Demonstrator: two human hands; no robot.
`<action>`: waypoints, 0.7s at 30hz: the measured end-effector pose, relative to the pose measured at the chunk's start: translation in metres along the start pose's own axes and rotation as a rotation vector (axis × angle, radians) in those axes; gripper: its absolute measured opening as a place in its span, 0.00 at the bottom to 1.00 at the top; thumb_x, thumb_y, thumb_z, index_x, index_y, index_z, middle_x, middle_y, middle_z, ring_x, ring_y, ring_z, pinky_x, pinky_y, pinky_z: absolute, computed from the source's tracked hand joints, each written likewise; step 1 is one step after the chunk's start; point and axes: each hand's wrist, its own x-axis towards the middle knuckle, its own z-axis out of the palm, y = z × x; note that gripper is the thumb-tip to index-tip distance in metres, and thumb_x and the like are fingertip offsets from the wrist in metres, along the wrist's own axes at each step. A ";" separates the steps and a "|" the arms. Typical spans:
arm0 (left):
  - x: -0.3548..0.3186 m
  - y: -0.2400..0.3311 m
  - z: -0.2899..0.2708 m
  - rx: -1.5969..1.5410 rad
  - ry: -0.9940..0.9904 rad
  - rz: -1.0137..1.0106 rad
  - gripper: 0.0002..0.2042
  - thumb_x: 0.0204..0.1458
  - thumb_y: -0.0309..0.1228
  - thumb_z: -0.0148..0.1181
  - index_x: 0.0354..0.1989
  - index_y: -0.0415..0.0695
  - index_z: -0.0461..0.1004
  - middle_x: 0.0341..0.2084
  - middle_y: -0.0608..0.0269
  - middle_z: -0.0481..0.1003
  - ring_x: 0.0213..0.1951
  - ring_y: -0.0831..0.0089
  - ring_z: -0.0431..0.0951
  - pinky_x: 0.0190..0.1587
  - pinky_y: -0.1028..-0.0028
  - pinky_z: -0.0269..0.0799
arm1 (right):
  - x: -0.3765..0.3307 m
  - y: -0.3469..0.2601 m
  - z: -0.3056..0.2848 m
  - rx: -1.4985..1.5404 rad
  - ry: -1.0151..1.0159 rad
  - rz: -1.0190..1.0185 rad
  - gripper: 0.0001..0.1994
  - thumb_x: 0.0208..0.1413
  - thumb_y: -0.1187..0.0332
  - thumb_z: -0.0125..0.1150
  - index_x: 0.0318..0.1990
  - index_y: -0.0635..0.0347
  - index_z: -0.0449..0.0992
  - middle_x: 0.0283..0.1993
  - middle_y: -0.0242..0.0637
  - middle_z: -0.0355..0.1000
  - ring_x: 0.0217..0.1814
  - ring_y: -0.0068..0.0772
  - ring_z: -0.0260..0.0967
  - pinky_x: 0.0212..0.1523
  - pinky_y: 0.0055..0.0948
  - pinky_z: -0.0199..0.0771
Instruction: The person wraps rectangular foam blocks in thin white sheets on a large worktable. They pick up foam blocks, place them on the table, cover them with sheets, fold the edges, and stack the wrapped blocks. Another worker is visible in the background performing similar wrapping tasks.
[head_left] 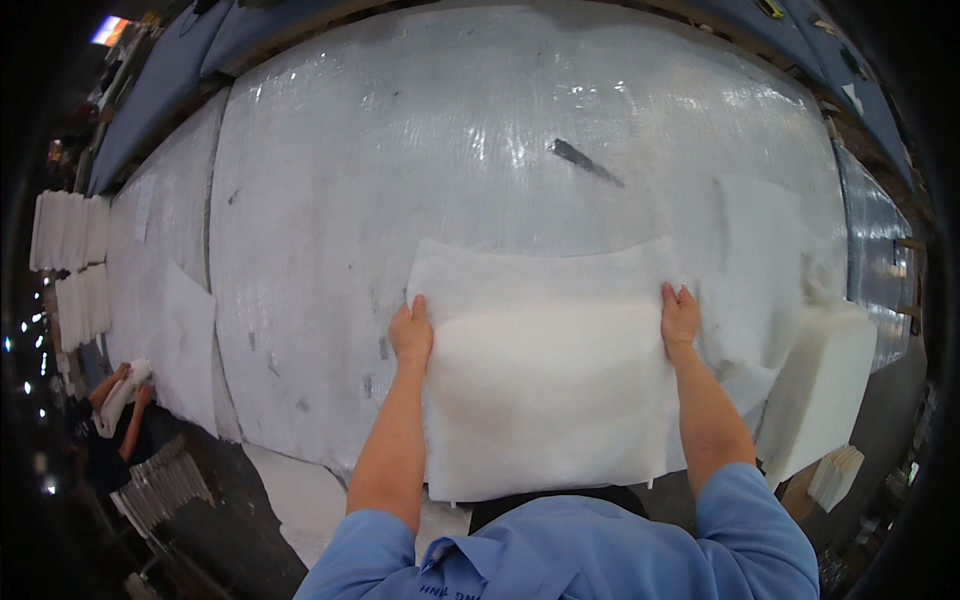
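Between my two hands stretches a white sheet of soft padding (550, 400), thick and fluffy, with its near edge close to my body. Its far part is thinner and lies toward the middle of the table. My left hand (411, 332) grips the left side edge, fingers curled under and thumb on top. On the opposite edge my right hand (680, 318) holds the sheet the same way. Beneath it is a wide table (400, 170) covered in shiny clear film over a pale surface.
A dark strip of tape (585, 162) lies on the film. At right a thick white padding stack (825, 375) hangs over the table edge. Folded white stacks (70, 232) stand far left, where another person (115, 425) handles a white piece. Blue-grey panels (160, 110) border the far side.
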 end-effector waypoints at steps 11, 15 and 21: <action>-0.007 0.001 -0.035 -0.377 -0.109 -0.161 0.16 0.66 0.40 0.57 0.36 0.38 0.80 0.30 0.62 0.79 0.33 0.75 0.77 0.38 0.74 0.73 | 0.002 -0.025 -0.039 0.248 0.013 0.181 0.22 0.67 0.50 0.57 0.50 0.64 0.77 0.40 0.39 0.78 0.42 0.35 0.73 0.46 0.33 0.72; -0.048 -0.011 -0.070 -0.585 0.185 -0.058 0.12 0.67 0.36 0.57 0.43 0.37 0.79 0.33 0.64 0.79 0.32 0.79 0.76 0.37 0.78 0.73 | -0.024 -0.041 -0.080 0.302 0.256 -0.021 0.19 0.68 0.56 0.58 0.55 0.62 0.77 0.45 0.39 0.78 0.44 0.32 0.73 0.48 0.32 0.72; -0.112 -0.009 -0.021 -0.235 0.178 0.212 0.16 0.67 0.38 0.55 0.49 0.34 0.77 0.35 0.60 0.80 0.37 0.73 0.77 0.44 0.72 0.73 | -0.101 -0.031 -0.043 0.055 0.074 -0.139 0.17 0.70 0.61 0.54 0.58 0.63 0.75 0.51 0.46 0.76 0.53 0.44 0.74 0.56 0.38 0.72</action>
